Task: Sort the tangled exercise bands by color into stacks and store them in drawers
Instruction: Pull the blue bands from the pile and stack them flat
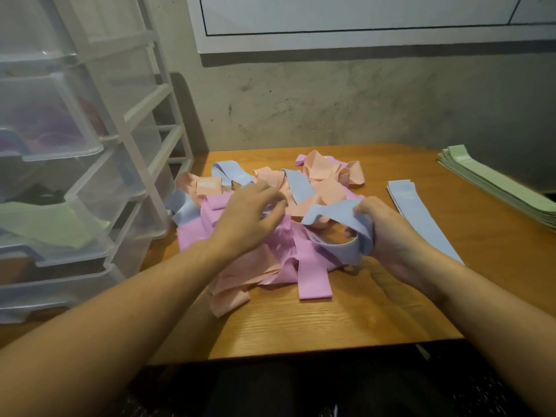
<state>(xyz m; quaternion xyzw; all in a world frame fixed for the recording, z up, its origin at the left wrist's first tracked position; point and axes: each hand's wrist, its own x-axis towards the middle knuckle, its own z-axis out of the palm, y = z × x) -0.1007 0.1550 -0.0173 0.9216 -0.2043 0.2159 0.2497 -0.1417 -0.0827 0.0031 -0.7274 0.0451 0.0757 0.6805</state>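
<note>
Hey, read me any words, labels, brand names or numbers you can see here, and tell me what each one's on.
White poster on the wall: dark characters at its top edge, cut off by the frame, unreadable.
Peach band in the pile: a pale label patch, blurred, unreadable.
Blue band at the pile's back: faint small print, too small to read.
Blue stack on the table: faint pale marking, unreadable.
Nothing else bears text.

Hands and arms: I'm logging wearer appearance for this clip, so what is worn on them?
Nothing shows on either: the left hand and right hand are bare, without gloves, rings or a watch, and both forearms are uncovered, no sleeves in view.
</note>
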